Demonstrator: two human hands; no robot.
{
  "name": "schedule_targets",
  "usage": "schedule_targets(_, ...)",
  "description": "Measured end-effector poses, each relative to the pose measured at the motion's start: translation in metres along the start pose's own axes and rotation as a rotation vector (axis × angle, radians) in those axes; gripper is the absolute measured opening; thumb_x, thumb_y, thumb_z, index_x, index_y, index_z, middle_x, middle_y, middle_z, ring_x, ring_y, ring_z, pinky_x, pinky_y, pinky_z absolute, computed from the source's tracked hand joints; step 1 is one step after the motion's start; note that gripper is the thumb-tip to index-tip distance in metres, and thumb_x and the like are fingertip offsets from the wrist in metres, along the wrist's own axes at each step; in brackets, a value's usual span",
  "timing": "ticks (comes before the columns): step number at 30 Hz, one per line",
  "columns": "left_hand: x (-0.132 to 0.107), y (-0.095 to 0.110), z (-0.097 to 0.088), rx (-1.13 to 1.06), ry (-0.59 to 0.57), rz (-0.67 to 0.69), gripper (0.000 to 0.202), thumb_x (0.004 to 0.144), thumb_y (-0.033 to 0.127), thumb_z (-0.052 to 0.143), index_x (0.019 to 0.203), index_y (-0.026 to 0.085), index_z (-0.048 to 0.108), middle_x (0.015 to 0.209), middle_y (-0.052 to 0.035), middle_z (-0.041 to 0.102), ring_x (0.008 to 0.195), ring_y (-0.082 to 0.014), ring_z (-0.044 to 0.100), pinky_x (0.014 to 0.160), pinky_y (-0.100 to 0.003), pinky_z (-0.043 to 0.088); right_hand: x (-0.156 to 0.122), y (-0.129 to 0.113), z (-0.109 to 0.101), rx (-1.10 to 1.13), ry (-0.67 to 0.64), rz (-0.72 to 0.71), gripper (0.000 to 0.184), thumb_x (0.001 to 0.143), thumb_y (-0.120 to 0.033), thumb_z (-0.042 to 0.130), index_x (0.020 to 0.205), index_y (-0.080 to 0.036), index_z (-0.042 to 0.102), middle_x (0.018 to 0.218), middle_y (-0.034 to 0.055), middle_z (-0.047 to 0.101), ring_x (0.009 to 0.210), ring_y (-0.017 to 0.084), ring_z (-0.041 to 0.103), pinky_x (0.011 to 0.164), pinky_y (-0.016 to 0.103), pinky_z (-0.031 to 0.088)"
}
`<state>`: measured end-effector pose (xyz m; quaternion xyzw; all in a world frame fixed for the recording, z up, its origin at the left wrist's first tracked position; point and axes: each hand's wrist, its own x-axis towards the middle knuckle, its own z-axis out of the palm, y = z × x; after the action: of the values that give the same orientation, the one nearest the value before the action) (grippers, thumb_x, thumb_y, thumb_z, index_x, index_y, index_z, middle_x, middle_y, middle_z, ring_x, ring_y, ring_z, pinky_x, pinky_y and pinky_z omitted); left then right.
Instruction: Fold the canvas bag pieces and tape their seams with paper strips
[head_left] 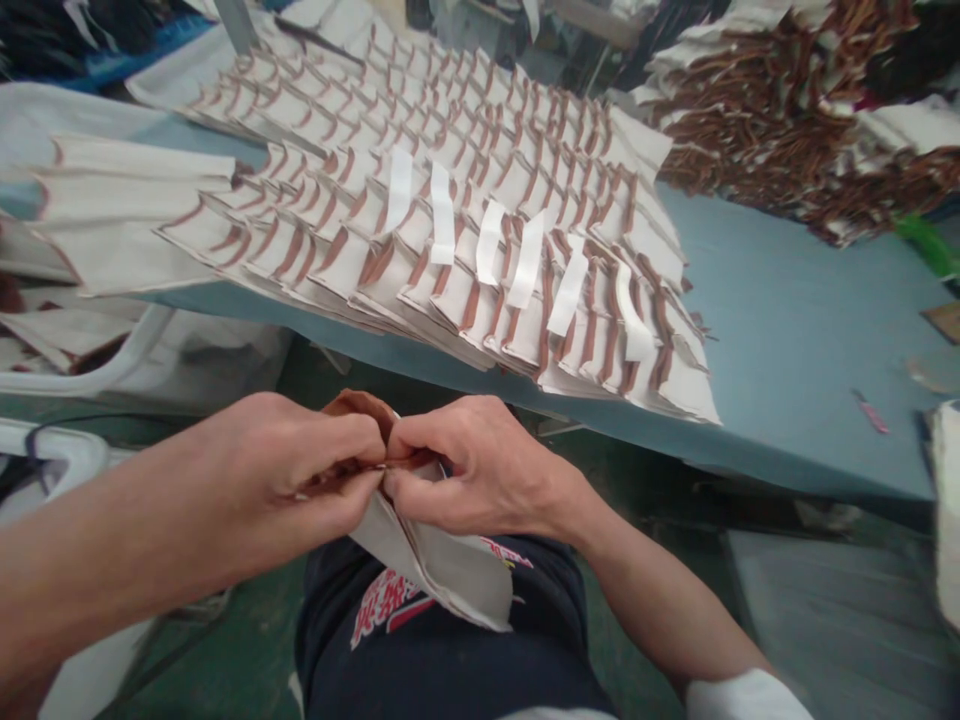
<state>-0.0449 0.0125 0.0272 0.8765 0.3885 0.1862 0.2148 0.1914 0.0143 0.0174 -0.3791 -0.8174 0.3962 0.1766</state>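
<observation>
Head view, both hands pinching folded cream cloth, brown-lined; overlapping ridged pieces

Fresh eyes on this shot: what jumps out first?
Probably the overlapping rows of cream, brown-edged pieces spread over the blue tabletop, with white strips lying across the nearer rows. Next, at the lower centre, the left hand and right hand pinch a cream-and-brown piece between them. A heaped brown-and-cream pile stands out at the upper right.
</observation>
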Motion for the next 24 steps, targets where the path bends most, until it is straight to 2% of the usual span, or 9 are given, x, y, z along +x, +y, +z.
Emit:
schedule_targets(3,0.006,0.006,-0.003,0.007,-0.01,0.209,0.032,0.099,0.014,0.046,0.072,0.024,0.061,0.057,0.0093,0.057,0.043,-0.007,0.049,0.049,-0.024,0.031,0.0,0.002,0.002,-0.189,0.081,-0.124,0.02,0.093,-0.025,0.062,0.074,-0.022,0.063,0.07,-0.0028,0.066,0.068,0.015,0.055,0.073,0.031,0.043)
schedule_targets(5,0.008,0.008,-0.004,0.052,0.053,0.24,0.036,0.103,0.012,0.043,0.072,0.025,0.057,0.059,0.0098,0.055,0.043,-0.0065,0.047,0.049,-0.024,0.03,0.002,0.003,0.0,-0.311,0.18,-0.267,0.018,0.095,-0.025,0.059,0.078,-0.023,0.067,0.088,0.0038,0.081,0.097,0.024,0.07,0.101,0.04,0.052)
schedule_targets(8,0.002,0.007,-0.006,0.087,0.07,0.254,0.035,0.108,0.015,0.043,0.079,0.026,0.059,0.063,0.0093,0.06,0.049,-0.0078,0.052,0.051,-0.025,0.031,0.009,0.006,-0.005,-0.332,0.226,-0.423,0.013,0.092,-0.026,0.06,0.08,-0.025,0.065,0.095,0.006,0.083,0.119,0.029,0.072,0.131,0.052,0.038)
schedule_targets(9,0.0,0.005,-0.007,0.096,0.069,0.255,0.032,0.109,0.017,0.044,0.082,0.027,0.06,0.066,0.0086,0.063,0.052,-0.009,0.057,0.052,-0.026,0.032,0.012,0.006,-0.006,-0.301,0.195,-0.434,0.01,0.091,-0.027,0.059,0.081,-0.026,0.062,0.088,0.0048,0.08,0.109,0.027,0.074,0.129,0.05,0.041)
schedule_targets(11,-0.006,0.002,-0.008,0.109,0.094,0.255,0.025,0.109,0.021,0.048,0.088,0.028,0.06,0.072,0.0074,0.068,0.058,-0.0115,0.063,0.054,-0.028,0.035,0.017,0.007,-0.009,-0.212,0.122,-0.4,0.008,0.089,-0.03,0.057,0.082,-0.027,0.056,0.074,0.0001,0.067,0.079,0.02,0.066,0.103,0.039,0.055)
schedule_targets(14,-0.009,0.001,-0.008,0.118,0.171,0.235,0.024,0.11,0.02,0.049,0.09,0.03,0.055,0.072,0.008,0.067,0.06,-0.0139,0.067,0.059,-0.031,0.039,0.022,0.005,-0.011,-0.033,0.065,-0.295,0.007,0.089,-0.03,0.053,0.083,-0.027,0.051,0.068,-0.0049,0.055,0.062,0.014,0.05,0.066,0.028,0.041)
schedule_targets(16,-0.007,0.004,-0.006,0.132,0.233,0.211,0.023,0.112,0.019,0.049,0.093,0.031,0.055,0.073,0.0084,0.065,0.062,-0.0147,0.068,0.062,-0.033,0.04,0.022,0.002,-0.012,0.103,0.069,-0.258,0.007,0.088,-0.027,0.053,0.083,-0.026,0.049,0.067,-0.0069,0.051,0.06,0.011,0.045,0.062,0.027,0.034)
schedule_targets(21,-0.005,0.007,-0.001,0.112,0.315,0.232,0.022,0.111,0.017,0.053,0.1,0.032,0.064,0.074,0.0078,0.069,0.063,-0.0158,0.067,0.062,-0.033,0.045,0.017,-0.005,-0.011,0.381,0.097,-0.115,0.011,0.083,-0.022,0.058,0.075,-0.023,0.051,0.065,-0.0082,0.048,0.061,0.009,0.042,0.063,0.024,0.034)
schedule_targets(24,-0.01,0.001,0.001,0.041,0.237,0.272,0.029,0.112,0.016,0.049,0.096,0.03,0.069,0.075,0.0053,0.07,0.062,-0.0161,0.064,0.056,-0.031,0.045,0.014,-0.005,-0.007,0.52,0.083,-0.016,0.009,0.081,-0.022,0.062,0.074,-0.022,0.056,0.066,-0.0075,0.051,0.062,0.009,0.044,0.061,0.023,0.037)
